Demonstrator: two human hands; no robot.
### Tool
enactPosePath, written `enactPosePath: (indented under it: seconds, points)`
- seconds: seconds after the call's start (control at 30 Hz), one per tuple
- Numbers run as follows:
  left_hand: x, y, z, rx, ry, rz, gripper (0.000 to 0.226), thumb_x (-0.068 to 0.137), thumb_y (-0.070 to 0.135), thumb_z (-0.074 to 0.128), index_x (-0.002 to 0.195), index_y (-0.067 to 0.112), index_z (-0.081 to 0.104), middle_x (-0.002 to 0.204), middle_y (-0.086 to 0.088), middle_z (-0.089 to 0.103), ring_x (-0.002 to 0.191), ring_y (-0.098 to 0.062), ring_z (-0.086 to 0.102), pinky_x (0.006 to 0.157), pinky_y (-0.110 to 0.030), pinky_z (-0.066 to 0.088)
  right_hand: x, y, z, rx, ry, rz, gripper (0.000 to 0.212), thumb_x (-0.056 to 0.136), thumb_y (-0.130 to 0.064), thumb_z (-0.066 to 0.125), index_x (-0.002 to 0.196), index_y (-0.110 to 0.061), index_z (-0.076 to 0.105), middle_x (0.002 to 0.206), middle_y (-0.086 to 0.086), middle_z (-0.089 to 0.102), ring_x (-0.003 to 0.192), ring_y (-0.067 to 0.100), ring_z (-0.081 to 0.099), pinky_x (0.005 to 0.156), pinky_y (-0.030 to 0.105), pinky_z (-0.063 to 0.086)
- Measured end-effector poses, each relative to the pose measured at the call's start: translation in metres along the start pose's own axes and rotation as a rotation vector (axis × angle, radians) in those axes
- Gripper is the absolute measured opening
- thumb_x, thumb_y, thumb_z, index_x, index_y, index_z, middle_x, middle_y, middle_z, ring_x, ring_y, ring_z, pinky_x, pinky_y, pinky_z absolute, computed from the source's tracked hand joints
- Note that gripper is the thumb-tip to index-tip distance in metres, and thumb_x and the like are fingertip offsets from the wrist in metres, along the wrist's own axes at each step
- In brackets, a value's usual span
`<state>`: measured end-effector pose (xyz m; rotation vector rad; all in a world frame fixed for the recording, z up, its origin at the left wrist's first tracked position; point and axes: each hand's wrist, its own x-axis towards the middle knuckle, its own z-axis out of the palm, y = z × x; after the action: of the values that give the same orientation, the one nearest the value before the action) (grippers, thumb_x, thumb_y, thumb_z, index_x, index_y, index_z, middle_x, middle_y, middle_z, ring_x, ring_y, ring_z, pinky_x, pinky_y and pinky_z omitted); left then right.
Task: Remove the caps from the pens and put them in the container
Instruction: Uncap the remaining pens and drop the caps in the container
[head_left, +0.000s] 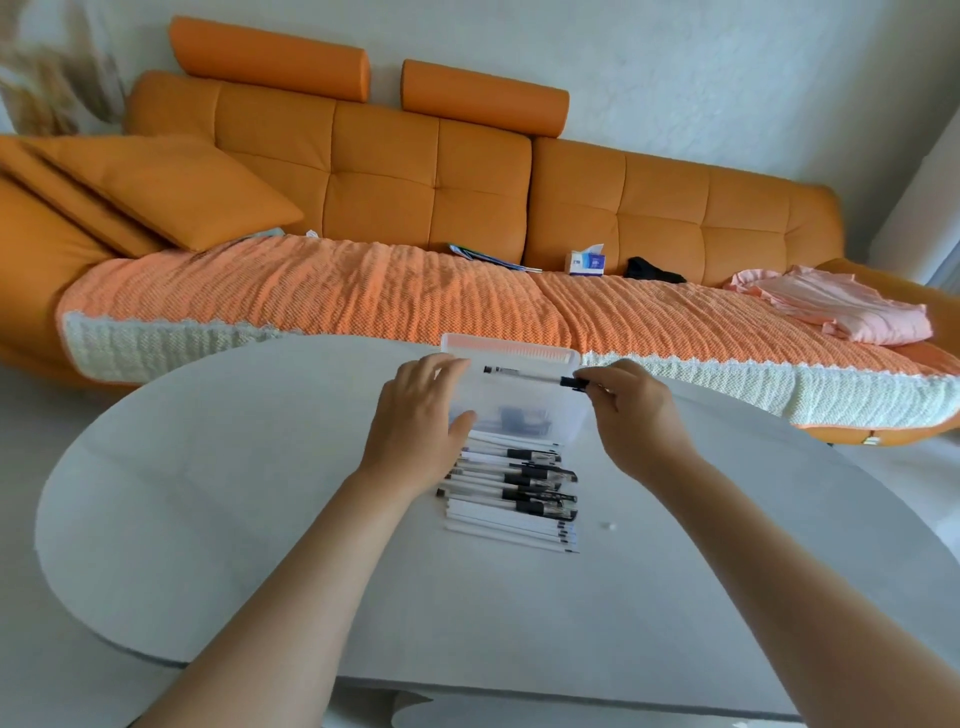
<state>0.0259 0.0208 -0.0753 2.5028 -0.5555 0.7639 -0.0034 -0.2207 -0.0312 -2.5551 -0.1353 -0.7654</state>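
1. The left hand (415, 415) holds the left end of the container (535, 402). Its thumb lies against the near wall and its fingers reach over the left rim.
2. The container is a clear plastic box that stands open on the white bench (208, 493), near the far edge, between the two hands. Some dark shapes show through its near wall, but they are too blurred to name.
3. One pen (530, 378) lies level over the open top of the container and points left to right. Its left end is close to the fingers of the left hand, and I cannot tell if they touch.
4. The black cap (574, 383) sits on the right end of this pen, just over the right rim of the container.
5. A pile of pens (514, 493) lies on the bench right in front of the container, on the near side, between the two wrists. Most of them have the dark end turned to the right.
6. The right hand (634, 415) pinches the cap with the tips of thumb and finger, and the other fingers are curled under the palm.
7. Behind the bench stands an orange sofa (415, 171).
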Motion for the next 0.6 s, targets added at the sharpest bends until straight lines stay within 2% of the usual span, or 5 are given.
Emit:
enactPosePath:
  seconds: [0.1,0.2,0.3,0.43,0.6]
  points:
    - [0.002,-0.001,0.01,0.016,-0.126,0.03,0.063,0.093,0.04,0.054,0.148,0.02,0.031,0.154,-0.001,0.029,0.141,-0.021,0.022,0.113,-0.041,0.027,0.027,0.0,0.011,-0.047,-0.092,0.035,0.029,0.102,-0.011,0.047,0.121,-0.014,0.069,0.102,0.0,0.057,0.067,0.01,0.049,0.054,0.017,0.03]
    - [0.002,-0.001,0.018,0.014,-0.212,0.025,0.068,0.095,0.044,0.049,0.152,0.023,0.019,0.16,0.001,0.014,0.146,-0.019,0.009,0.117,-0.037,0.016,0.046,-0.001,0.024,-0.127,-0.256,0.046,0.03,0.103,-0.013,0.045,0.122,-0.016,0.068,0.107,0.002,0.058,0.075,0.014,0.05,0.056,0.017,0.032]
    - [0.003,-0.002,0.022,0.046,-0.223,0.022,0.069,0.095,0.046,0.048,0.153,0.024,0.017,0.161,0.0,0.013,0.147,-0.021,0.006,0.118,-0.038,0.014,0.058,-0.01,0.031,-0.157,-0.389,0.049,0.032,0.103,-0.012,0.044,0.119,-0.018,0.07,0.113,0.003,0.064,0.075,0.016,0.056,0.056,0.019,0.039]
    - [0.005,0.0,0.025,0.081,-0.232,0.005,0.068,0.096,0.049,0.046,0.152,0.026,0.015,0.161,-0.001,0.012,0.147,-0.023,0.005,0.119,-0.042,0.013,0.063,-0.021,0.036,-0.067,-0.51,0.08,0.034,0.101,-0.009,0.042,0.115,-0.018,0.072,0.112,-0.002,0.067,0.065,0.003,0.053,0.05,0.009,0.037]
    - [0.004,-0.002,0.025,0.093,-0.246,-0.003,0.07,0.096,0.05,0.045,0.152,0.025,0.013,0.161,0.0,0.009,0.147,-0.023,0.003,0.12,-0.043,0.011,0.057,-0.026,0.037,-0.073,-0.627,0.114,0.035,0.098,-0.023,0.044,0.125,-0.018,0.066,0.111,-0.004,0.067,0.08,0.008,0.058,0.066,0.021,0.042]
